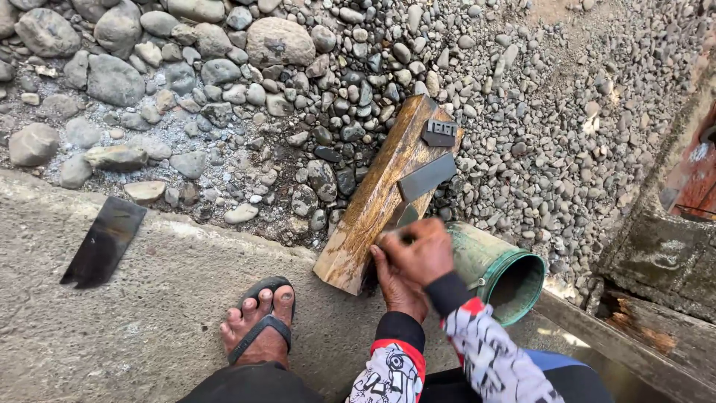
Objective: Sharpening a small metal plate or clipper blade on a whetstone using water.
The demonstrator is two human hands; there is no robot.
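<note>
Both hands clasped together over one small dark metal piece (403, 217), pressing it onto a wet wooden block (373, 200): right hand (418, 250) on top with fingers curled shut, left hand (395, 287) beneath it against the block's near end; how the left fingers close cannot be told. Block: long, yellow-brown, tilted, one end on a concrete ledge (149, 298), the other out over river stones (246, 97). On its upper face: a flat grey blade (426, 177) and a small dark toothed piece (439, 132). Just right of the hands: a green bucket (501, 270) lying on its side. Near the block's end: a sandalled foot (259, 328). Well apart on the ledge: another dark flat blade (104, 242).
</note>
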